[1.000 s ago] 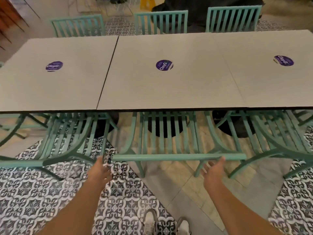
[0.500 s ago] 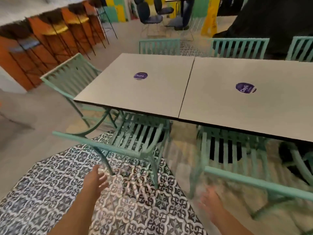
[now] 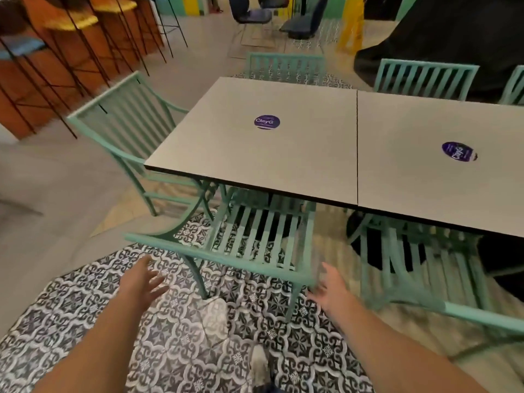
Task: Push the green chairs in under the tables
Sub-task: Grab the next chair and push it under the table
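Green chair (image 3: 255,239), slatted metal, near side of the left table (image 3: 226,143): seat partly under the tabletop edge, top rail of the backrest standing out over the patterned floor tiles (image 3: 184,336).
Left hand (image 3: 140,282): fingers straight and spread, holding nothing, just short of the rail's left part, not touching it.
Right hand (image 3: 330,289): fingers loosely extended, empty, at the rail's right end; contact cannot be told through the blur.
Second green chair (image 3: 419,279): to the right, at the adjoining table (image 3: 425,180), seat partly beneath it.
Third green chair (image 3: 127,129): at the left table's end, angled, its seat only slightly under.
Further green chairs (image 3: 425,78): along the far side, backs upright against the table edges.
Tables: two grey tops butted together, each bearing one round purple sticker (image 3: 266,122).
Shoe (image 3: 259,367): pale, on the tiles between the forearms.
Bar stools (image 3: 71,26): orange and yellow seats, black wire legs, far left by a wooden counter.
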Demonstrator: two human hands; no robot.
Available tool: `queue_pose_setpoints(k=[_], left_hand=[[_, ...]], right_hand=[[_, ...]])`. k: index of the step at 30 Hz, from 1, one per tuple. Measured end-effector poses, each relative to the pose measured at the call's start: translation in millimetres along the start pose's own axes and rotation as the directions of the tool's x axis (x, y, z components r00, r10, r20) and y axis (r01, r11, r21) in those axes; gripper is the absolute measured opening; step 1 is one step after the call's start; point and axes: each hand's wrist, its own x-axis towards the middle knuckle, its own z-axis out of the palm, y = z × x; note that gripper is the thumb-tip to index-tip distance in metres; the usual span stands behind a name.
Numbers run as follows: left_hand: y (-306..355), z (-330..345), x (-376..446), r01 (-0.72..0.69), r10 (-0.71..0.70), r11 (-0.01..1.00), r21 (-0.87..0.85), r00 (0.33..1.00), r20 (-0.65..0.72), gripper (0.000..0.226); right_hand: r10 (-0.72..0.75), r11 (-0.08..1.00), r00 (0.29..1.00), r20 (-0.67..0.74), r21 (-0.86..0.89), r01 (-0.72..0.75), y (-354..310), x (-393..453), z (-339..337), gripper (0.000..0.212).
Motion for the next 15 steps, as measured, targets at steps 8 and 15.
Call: queue_pose_setpoints(k=[8, 15], left_hand=[[62.2, -13.7, 83.8, 0.054, -0.055, 0.998, 0.029, 0.998, 0.018, 0.045], [94.2, -3.8, 133.1, 0.261, -0.280, 0.958, 0.118, 0.940, 0.193, 0.025]], right_hand=[[0.048, 0.981, 0.993, -0.106, 0.193, -0.026, 14.3, 13.5, 29.4, 0.035], [-0.039, 0.930, 0.967, -0.253, 0.345, 0.128, 40.9, 46.8, 25.2, 0.050]])
